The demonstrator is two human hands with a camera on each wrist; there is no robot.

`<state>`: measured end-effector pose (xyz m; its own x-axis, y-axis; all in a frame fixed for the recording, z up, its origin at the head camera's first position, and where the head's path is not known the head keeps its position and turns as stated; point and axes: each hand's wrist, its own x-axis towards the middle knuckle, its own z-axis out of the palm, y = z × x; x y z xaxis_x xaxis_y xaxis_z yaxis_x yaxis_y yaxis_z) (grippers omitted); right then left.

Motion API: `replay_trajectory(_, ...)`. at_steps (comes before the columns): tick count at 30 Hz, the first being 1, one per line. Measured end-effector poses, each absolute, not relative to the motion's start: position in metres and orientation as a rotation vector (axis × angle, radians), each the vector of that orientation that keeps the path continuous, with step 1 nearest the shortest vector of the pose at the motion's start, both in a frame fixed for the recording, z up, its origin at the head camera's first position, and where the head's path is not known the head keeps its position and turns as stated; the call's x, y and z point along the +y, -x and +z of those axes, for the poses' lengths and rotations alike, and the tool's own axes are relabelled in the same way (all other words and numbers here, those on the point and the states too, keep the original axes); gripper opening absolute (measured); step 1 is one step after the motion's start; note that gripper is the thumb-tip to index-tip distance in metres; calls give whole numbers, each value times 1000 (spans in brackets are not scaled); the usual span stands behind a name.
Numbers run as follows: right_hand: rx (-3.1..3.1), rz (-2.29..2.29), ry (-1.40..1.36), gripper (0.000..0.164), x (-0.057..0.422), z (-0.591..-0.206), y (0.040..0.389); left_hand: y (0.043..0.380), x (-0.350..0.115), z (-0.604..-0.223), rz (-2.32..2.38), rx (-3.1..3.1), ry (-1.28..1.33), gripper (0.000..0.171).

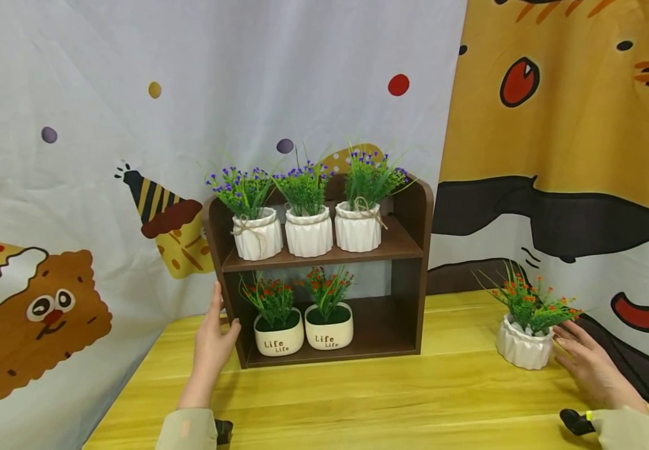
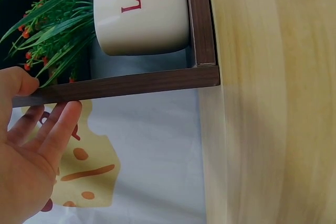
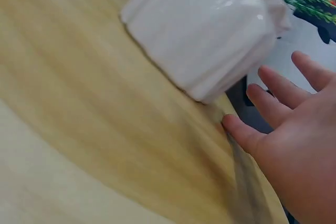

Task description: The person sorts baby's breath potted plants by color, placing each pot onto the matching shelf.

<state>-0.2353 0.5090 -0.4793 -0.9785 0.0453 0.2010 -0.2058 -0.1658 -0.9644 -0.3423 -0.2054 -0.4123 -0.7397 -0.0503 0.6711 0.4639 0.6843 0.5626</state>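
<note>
A dark brown two-tier shelf [image 1: 324, 261] stands on the table. My left hand [image 1: 215, 340] holds its left side panel [image 2: 126, 83], thumb at the front edge and fingers along the outer face. My right hand [image 1: 589, 362] is beside a white ribbed pot [image 1: 524, 344] of red flowers, fingers spread and mostly straight. In the right wrist view, a gap shows between the fingertips [image 3: 266, 72] and this pot [image 3: 205, 30]. On the lower tier sit two cream "Life" pots [image 1: 329, 331] with red flowers. Three white pots [image 1: 309, 232] with purple flowers line the upper tier.
The yellow wood-grain table [image 1: 392, 400] extends in front of the shelf and to its right. Behind hangs a cartoon-printed curtain [image 1: 313, 62]. Dark brown shelf board [image 1: 377, 325] shows to the right of the cream pots on the lower tier.
</note>
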Motion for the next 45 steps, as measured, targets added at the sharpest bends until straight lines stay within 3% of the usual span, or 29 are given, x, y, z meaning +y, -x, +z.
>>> replay_trajectory(3,-2116,2131,-74,81,499,-480,241,342,-205,-412,-986,-2226,307,95)
replay_trajectory(11,-2325,1815,32,82,476,-469,261,343,-207,-410,-976,-2223,308,95)
replay_trajectory(22,-2333,1576,431,114,460,-466,274,344,-205,-409,-956,-2206,333,97)
replay_trajectory(35,-2294,1521,605,117,458,-469,278,345,-203,-409,-974,-2218,333,99)
replay_trajectory(45,-2297,1508,563,112,449,-463,277,341,-205,-409,-1009,-2242,296,98)
